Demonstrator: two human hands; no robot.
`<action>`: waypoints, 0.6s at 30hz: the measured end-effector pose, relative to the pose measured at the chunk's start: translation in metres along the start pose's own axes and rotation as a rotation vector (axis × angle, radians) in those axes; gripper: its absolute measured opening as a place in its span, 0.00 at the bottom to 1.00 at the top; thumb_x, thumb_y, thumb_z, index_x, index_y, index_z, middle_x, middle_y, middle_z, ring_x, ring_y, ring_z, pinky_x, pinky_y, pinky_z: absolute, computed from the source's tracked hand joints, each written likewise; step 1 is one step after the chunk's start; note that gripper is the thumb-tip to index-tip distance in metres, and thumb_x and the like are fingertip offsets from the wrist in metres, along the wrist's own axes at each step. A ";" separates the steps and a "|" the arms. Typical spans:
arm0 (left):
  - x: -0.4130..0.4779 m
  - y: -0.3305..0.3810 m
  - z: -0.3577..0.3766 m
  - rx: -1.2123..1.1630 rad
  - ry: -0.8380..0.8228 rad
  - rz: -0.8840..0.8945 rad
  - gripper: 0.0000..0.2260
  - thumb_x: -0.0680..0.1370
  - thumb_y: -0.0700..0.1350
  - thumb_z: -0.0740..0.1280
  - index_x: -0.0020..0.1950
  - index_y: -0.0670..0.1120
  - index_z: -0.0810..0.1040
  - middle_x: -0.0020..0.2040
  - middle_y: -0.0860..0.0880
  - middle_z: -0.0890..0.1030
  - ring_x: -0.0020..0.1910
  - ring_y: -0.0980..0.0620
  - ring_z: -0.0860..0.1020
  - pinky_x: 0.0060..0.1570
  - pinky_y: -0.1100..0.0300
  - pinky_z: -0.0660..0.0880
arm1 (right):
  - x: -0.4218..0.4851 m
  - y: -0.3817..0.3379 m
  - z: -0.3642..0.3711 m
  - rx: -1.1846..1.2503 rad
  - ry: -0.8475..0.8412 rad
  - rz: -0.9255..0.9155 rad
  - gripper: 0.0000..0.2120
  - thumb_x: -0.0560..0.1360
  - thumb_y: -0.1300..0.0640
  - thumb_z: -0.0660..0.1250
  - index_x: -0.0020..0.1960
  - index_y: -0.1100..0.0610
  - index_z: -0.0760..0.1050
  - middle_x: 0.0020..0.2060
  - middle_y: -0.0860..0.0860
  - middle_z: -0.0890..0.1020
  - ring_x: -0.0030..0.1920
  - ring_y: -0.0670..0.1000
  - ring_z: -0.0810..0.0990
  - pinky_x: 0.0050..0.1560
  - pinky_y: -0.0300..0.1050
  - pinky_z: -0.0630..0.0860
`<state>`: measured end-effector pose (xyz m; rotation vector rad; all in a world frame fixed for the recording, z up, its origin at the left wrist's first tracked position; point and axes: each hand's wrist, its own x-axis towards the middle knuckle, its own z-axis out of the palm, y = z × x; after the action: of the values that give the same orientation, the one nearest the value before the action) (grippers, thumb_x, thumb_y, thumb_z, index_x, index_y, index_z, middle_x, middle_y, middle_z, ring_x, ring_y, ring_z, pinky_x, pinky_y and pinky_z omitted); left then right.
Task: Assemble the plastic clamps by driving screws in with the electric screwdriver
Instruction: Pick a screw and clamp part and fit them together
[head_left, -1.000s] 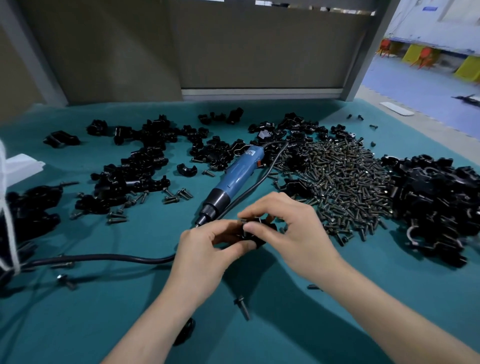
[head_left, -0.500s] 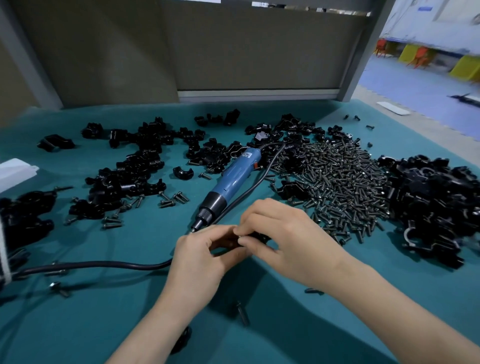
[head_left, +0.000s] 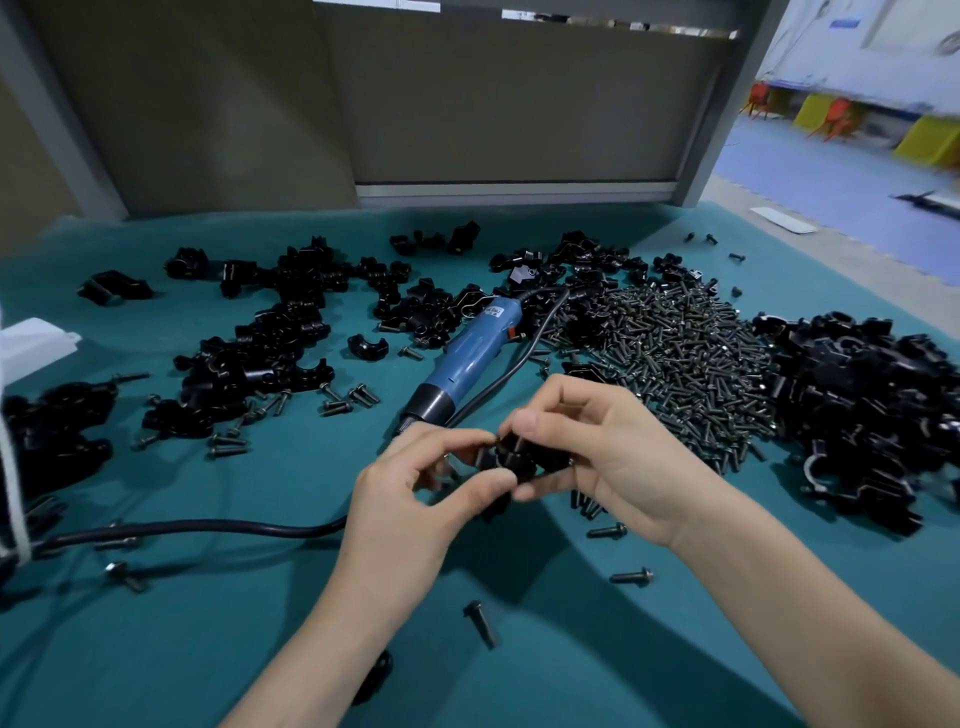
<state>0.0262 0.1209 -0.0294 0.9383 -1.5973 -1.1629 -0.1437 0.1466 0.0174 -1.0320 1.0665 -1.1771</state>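
While the teal table (head_left: 156, 649) lies under everything, clamp parts (head_left: 857, 405) heap right of the right hand (head_left: 623, 457), screws (head_left: 675, 358) beyond it, the screwdriver (head_left: 470, 353) beyond the left hand (head_left: 410, 519); both pinch one clamp (head_left: 514, 457) between curled fingertips.

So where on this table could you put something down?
Best is the bare cloth at the front, this side of the cable, with only stray screws. Another patch lies between the right forearm and the clamp heap. Behind the left hand and right hand, both gripping a clamp, it is crowded: screwdriver, screw pile, scattered clamps.
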 end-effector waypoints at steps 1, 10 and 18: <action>-0.001 0.001 0.002 -0.050 -0.012 -0.017 0.13 0.63 0.59 0.76 0.44 0.57 0.84 0.43 0.55 0.80 0.40 0.58 0.77 0.44 0.69 0.72 | 0.000 0.002 0.000 0.068 0.007 -0.001 0.09 0.67 0.58 0.72 0.37 0.63 0.75 0.41 0.61 0.80 0.37 0.53 0.82 0.33 0.43 0.80; -0.009 0.001 0.018 -0.575 -0.020 -0.224 0.17 0.63 0.50 0.75 0.50 0.53 0.84 0.45 0.50 0.84 0.46 0.50 0.84 0.43 0.56 0.81 | -0.003 0.013 0.009 0.229 0.129 -0.134 0.06 0.66 0.56 0.71 0.38 0.59 0.77 0.36 0.54 0.82 0.36 0.49 0.82 0.35 0.40 0.78; -0.010 0.003 0.016 -0.275 0.001 -0.093 0.10 0.68 0.49 0.78 0.46 0.57 0.82 0.40 0.57 0.83 0.39 0.62 0.80 0.41 0.70 0.75 | -0.006 0.010 0.016 0.191 0.308 -0.104 0.06 0.64 0.53 0.72 0.32 0.54 0.79 0.39 0.53 0.82 0.32 0.44 0.77 0.27 0.36 0.72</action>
<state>0.0138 0.1351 -0.0309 0.8377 -1.3615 -1.4054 -0.1270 0.1547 0.0107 -0.7804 1.1214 -1.5267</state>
